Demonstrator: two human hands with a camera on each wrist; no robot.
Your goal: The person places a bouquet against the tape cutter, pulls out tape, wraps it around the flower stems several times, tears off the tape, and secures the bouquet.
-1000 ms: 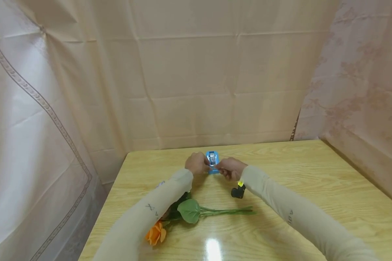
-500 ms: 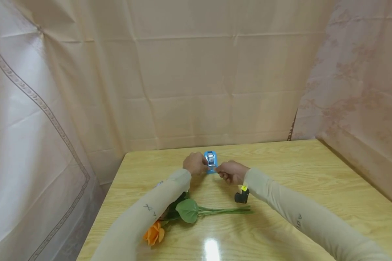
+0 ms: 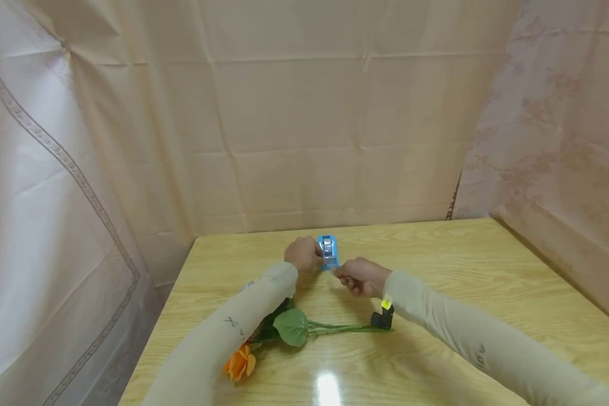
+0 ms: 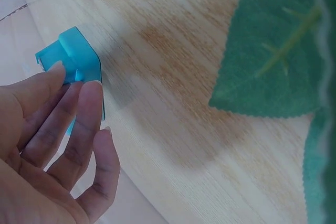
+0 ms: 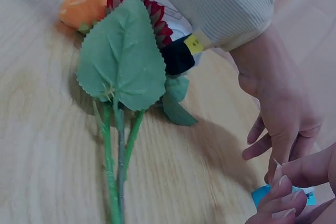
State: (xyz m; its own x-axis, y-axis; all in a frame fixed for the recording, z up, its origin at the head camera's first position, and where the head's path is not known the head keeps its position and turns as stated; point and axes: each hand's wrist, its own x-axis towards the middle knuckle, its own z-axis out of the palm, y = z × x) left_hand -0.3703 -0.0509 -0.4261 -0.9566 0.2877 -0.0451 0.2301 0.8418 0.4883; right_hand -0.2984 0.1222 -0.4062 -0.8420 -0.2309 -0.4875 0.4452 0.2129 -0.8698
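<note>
A small blue tape dispenser (image 3: 328, 248) with a roll of clear tape stands near the table's back edge. My left hand (image 3: 303, 254) grips its side; in the left wrist view, the thumb and fingers of that hand (image 4: 63, 135) pinch the blue body (image 4: 81, 56) beside its toothed cutter. Just in front and to the right, my right hand (image 3: 361, 276) has thumb and forefinger pinched together at the end of the tape, its other fingers curled. The strip between the hands is see-through and hardly shows. In the right wrist view, my right hand (image 5: 286, 203) partly hides the dispenser (image 5: 259, 195).
Artificial flowers lie nearer me on the wooden table (image 3: 451, 265): an orange bloom (image 3: 240, 362), a red bloom (image 5: 160, 19), a broad green leaf (image 3: 291, 327) and green stems (image 3: 335, 328). My left sleeve (image 3: 223, 338) covers part of them. A cloth curtain (image 3: 294, 113) hangs behind.
My right hand has drawn away from the dispenser, toward me and slightly right, fingertips still pinched. The left hand stays on the dispenser, which has hardly moved.
</note>
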